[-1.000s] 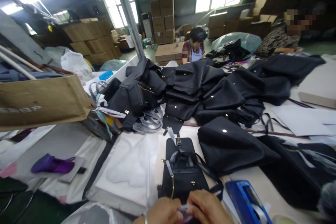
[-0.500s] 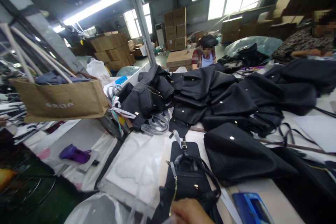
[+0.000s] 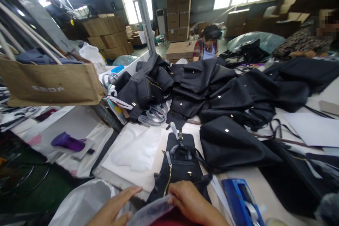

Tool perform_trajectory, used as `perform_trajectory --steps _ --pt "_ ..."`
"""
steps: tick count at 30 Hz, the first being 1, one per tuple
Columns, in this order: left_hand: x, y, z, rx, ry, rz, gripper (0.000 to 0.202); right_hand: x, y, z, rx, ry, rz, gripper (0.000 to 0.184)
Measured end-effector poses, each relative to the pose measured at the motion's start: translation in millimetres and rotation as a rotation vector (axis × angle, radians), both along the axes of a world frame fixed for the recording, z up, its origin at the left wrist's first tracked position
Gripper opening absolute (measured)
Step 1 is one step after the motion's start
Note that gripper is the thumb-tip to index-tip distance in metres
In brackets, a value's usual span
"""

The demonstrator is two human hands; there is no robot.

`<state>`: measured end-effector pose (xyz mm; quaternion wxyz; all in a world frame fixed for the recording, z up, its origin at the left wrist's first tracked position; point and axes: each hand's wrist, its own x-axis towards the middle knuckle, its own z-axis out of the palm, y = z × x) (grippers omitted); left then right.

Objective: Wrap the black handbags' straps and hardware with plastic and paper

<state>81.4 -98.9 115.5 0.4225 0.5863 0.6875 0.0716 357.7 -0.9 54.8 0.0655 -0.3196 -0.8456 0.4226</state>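
A small black bag (image 3: 180, 169) with gold hardware lies on the table right in front of me. My right hand (image 3: 192, 201) rests on its near end, fingers curled over a clear plastic wrapper (image 3: 150, 212). My left hand (image 3: 113, 210) lies at the bottom edge with fingers stretched out flat, touching the plastic beside the bag. A stack of white sheets (image 3: 135, 152) sits left of the bag.
A heap of black bags (image 3: 225, 91) covers the table's middle and right. A blue tape dispenser (image 3: 242, 199) lies at my right. A tan jute bag (image 3: 50, 84) hangs at left, a purple item (image 3: 67, 142) below it. Other people work at the far side.
Both hands had been pinched together on something small at the bag's near end. The left hand has since come apart and spread flat, and a clear plastic wrapper now shows under the right hand.
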Motion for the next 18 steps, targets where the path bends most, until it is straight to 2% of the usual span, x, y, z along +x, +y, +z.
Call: perform_trajectory --steps 3,5,7,9,11,15,18 --pt "37.2 40.3 -12.9 0.05 -0.19 -0.11 0.055 -7.6 -3.8 5.4 -0.014 0.017 -0.022 0.006" --pt "57.7 55.5 -29.0 -0.053 -0.368 -0.204 0.047 -9.2 -4.0 12.3 -0.003 0.0 -0.083 0.007" --pt "66.0 59.6 -46.4 -0.186 -0.53 -0.191 0.052 -5.2 -1.6 20.4 -0.006 -0.012 -0.152 0.008" --pt "62.4 57.7 -59.1 -0.258 -0.609 -0.125 0.058 4.1 2.1 26.0 -0.035 -0.009 -0.201 0.018" --pt "52.4 55.8 -64.1 -0.279 -0.608 -0.095 0.061 14.9 5.5 26.6 -0.057 -0.04 -0.238 0.028" --pt "33.3 58.0 -59.4 -0.285 -0.537 -0.118 0.064 24.3 11.9 15.7 -0.091 -0.173 -0.205 0.015" --pt "23.2 59.3 -55.4 -0.261 -0.51 -0.143 0.061 17.1 17.5 10.4 -0.106 -0.177 -0.134 0.016"
